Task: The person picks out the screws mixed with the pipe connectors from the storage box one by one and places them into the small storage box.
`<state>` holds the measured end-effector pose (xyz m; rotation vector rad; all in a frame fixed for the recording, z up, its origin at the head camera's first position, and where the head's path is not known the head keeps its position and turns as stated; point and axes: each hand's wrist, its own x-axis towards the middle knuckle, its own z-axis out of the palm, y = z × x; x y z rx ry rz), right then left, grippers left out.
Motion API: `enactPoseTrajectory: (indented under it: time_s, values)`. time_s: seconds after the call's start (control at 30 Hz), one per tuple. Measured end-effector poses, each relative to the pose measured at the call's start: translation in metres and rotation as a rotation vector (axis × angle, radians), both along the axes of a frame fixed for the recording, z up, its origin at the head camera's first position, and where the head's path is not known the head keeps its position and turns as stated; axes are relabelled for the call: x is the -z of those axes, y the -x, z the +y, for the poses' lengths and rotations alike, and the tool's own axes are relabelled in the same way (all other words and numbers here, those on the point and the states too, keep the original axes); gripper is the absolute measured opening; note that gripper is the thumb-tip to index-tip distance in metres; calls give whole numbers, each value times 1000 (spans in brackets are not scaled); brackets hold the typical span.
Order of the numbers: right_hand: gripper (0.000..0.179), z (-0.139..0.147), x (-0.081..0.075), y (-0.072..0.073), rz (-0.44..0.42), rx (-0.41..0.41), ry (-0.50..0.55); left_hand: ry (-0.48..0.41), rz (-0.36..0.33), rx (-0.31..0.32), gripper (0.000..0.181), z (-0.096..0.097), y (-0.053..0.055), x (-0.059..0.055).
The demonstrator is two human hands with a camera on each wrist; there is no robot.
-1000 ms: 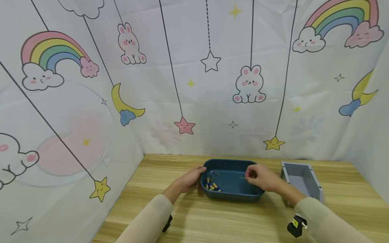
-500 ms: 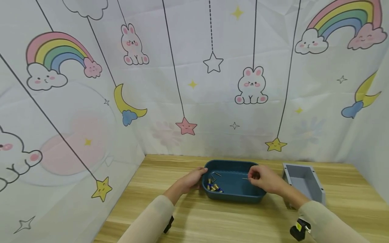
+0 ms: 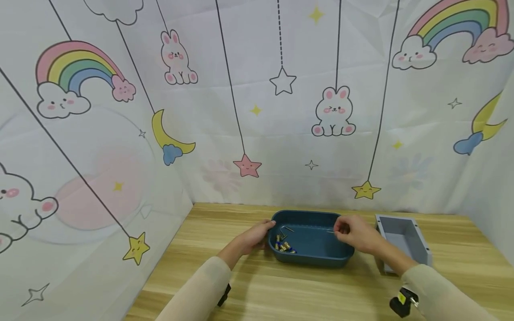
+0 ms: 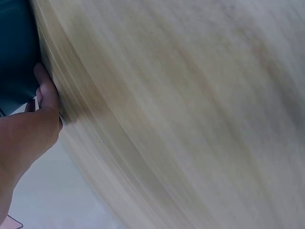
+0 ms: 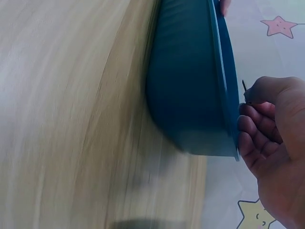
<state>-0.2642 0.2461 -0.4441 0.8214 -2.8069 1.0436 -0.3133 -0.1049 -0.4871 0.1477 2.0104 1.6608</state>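
Observation:
A dark blue oblong tray (image 3: 313, 245) sits on the wooden table. My left hand (image 3: 257, 234) grips its left end, with the thumb on the rim and the other fingers outside; in the left wrist view the hand (image 4: 40, 117) wraps the tray's edge. Over the right end of the tray, my right hand (image 3: 358, 232) pinches a thin metal screw (image 3: 331, 231) between thumb and forefinger. The right wrist view shows the screw's dark tip (image 5: 244, 86) sticking out past the thumb. Several brass fittings (image 3: 286, 246) with blue parts and a few loose screws (image 3: 289, 229) lie at the tray's left end.
Right of the tray stands a grey open box (image 3: 405, 236), partly hidden behind my right forearm. A white cloth wall (image 3: 281, 187) printed with stars and rabbits closes off the table's back and sides. Bare tabletop (image 3: 289, 290) lies in front of the tray.
My right hand has shifted a little to the right and slightly up over the tray, still pinching the screw. The left hand keeps its hold on the tray, and the whole head view has drifted slightly.

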Motion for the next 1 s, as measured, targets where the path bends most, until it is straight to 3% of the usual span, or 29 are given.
enactPoseTrajectory:
  time_s: [0.5, 1.0]
  values:
    - [6, 8, -2, 2, -28, 18, -15, 5, -1, -5, 55, 0, 0, 1]
    - [4, 22, -11, 0, 10, 64, -38, 15, -22, -13, 61, 2, 2, 2]
